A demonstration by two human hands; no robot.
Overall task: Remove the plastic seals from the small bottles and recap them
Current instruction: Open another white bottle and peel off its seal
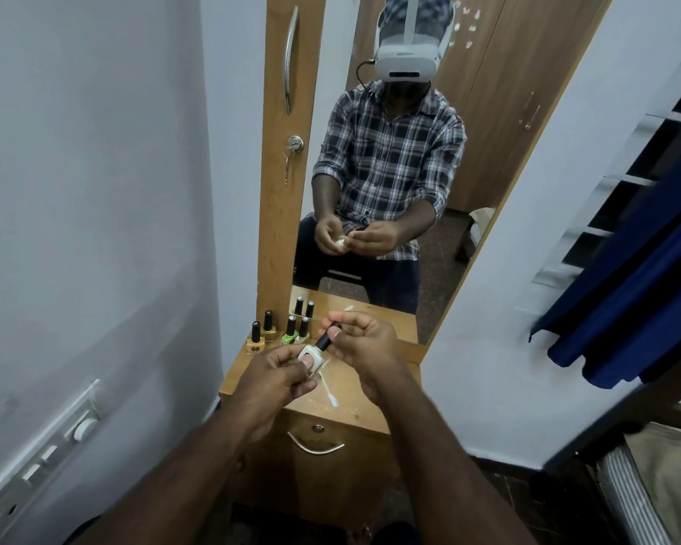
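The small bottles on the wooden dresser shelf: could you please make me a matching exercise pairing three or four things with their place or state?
Things:
1. white square glass bottle with black cap
2. two gold square bottles with black caps
3. two green bottles with black caps
4. white streak on the wooden shelf

Places or states:
A. standing at the mirror's foot
B. held in the left hand, cap in the right hand's fingers
C. lying below the hands
D. standing at the shelf's far left

Pairs: 1-B, 2-D, 3-A, 4-C

A narrow wooden tabletop (374,391) below a mirror carries two gold nail polish bottles (261,335) and two green ones (295,330) at its back left, plus white plastic strips (330,393) near the front.
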